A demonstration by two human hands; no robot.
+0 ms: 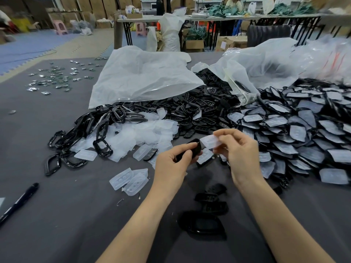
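Plainly, the weak point from here is the fit. The translucent pad (209, 140) looks soft and thin and is held by one end only, so if it meets the black shell (195, 147) askew, its raised bumps would likely miss the openings and the pad would buckle or sit crooked. A loose pinch could also let it drop among the loose clear pads (148, 130) just beyond, where it would be hard to tell from the rest. A twist of the shell in the other hand might knock pieces off the heap of fitted pieces (303, 130) close by on the right. The left hand (171, 160) has its fingers curled round the shell, thumb laid over its near edge, gripping it low and tilted toward the pad. The right hand (241, 154) pinches the pad's right end between thumb and forefinger, the other fingers loosely bent beneath it and holding nothing that shows. The pad's free end reaches the shell's upper edge; whether they touch I cannot tell. Both pieces are held just above the grey table (76, 215), near its middle, with a few black parts (209, 205) lying below the wrists.
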